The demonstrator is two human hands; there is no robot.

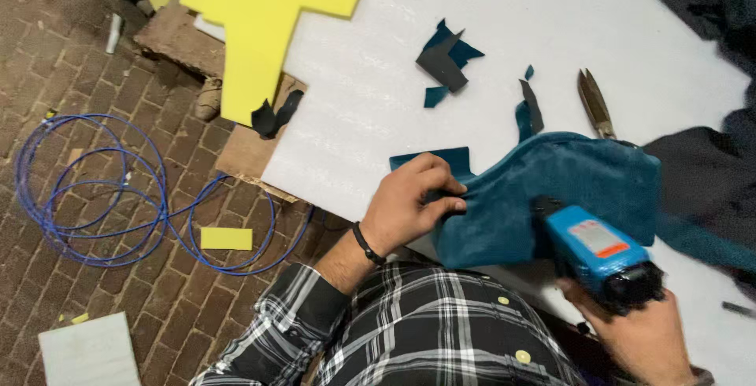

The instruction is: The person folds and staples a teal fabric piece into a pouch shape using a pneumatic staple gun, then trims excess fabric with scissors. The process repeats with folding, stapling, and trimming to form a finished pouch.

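Left hand [409, 201] pinches teal fabric [551, 193] edge, pulling it taut over padded form on table [370, 94]. Right hand [642, 327] clamped on blue stapler [598, 252], nose against fabric. Shears [594, 104] lie beyond.

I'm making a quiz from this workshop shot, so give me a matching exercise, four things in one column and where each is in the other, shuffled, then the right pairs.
Things:
1. blue power tool
2. teal fabric piece
3. blue coiled cable
4. shears

Places:
A. on the brick floor
B. pinched at its edge by the left hand
C. lying on the white sheet, beyond the fabric
D. gripped in the right hand

Pairs: 1-D, 2-B, 3-A, 4-C
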